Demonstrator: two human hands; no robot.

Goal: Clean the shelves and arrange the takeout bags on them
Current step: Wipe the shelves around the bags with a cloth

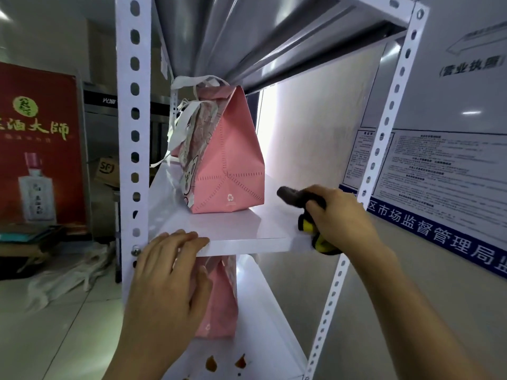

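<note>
The right hand (pixel 340 215) is closed around a dark, bunched-up cleaning cloth with yellow parts (pixel 304 207) at the right front of the white metal shelf (pixel 233 229) — the pink paper takeout bag with white handles (pixel 222 152) stands just to its left, further back. The left hand (pixel 167 272) lies open and flat on the shelf's front edge, holding nothing. Another pink paper bag (pixel 222 300) stands on the lower white shelf (pixel 263 325) — which has brown stains (pixel 225 363) near its front.

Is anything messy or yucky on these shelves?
Yes. The lower shelf has brownish blotches near its front edge, like something spilled. The shelf above, where the right hand holds a cloth, looks clean, and the pink bag stands upright.
</note>
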